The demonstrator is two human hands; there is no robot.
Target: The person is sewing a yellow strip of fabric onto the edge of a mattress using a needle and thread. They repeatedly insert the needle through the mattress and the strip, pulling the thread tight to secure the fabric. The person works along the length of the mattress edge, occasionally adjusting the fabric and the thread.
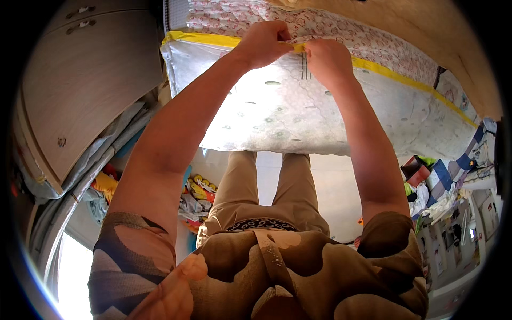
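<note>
Both hands are up at the far edge of a pale fabric cover (280, 112), which hangs down in front of my legs with faint printed marks on it. A yellow edging strip (392, 75) runs along its upper border. My left hand (266, 44) pinches this strip between thumb and fingers. Close beside it on the right, my right hand (330, 60) holds the same strip, its fingertips partly hidden. A short piece of yellow shows between the two hands. Just beyond the strip lies a white cloth with a reddish print (360, 36).
A wooden cabinet (92, 80) with small handles stands at the left. Colourful items (200, 190) lie on the floor by my legs. On the right are a dark red box (418, 172) and heaped cloths (444, 192). A tan surface (420, 28) borders the far side.
</note>
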